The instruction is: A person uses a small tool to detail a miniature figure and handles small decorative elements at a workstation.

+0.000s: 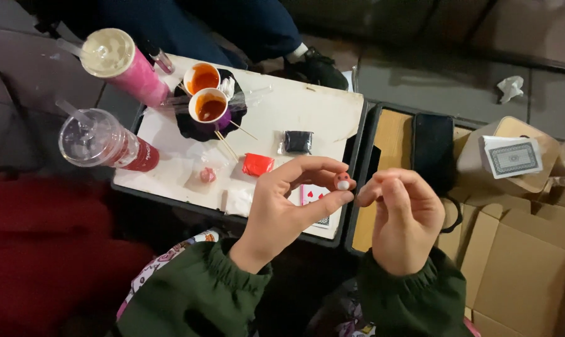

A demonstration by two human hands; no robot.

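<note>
White desk [295, 109] w/ dark rim fills the middle; cardboard boxes [519, 249] at right, card deck [512, 156] on one. Two lidded cups w/ straws, pink [123, 62] & red [107, 145], at desk's left; two sauce cups [206, 93] on a black tray. Left hand [282, 209] pinches a small red clay ball [343, 181] btwn thumb & fingers, above desk's near edge. Right hand [404, 215] just beside it, fingertips nearly closed, poss. holding a tiny bit, can't tell. Red [257, 164] & black [298, 141] clay packets on desk.

light: dim overall, brightest on the white tabletop [295, 112] beyond the pinch; shadows: deep and dark below the wrists and far left | glare: soft sheen on cup lids | focus: slightly soft; edges murky
</note>
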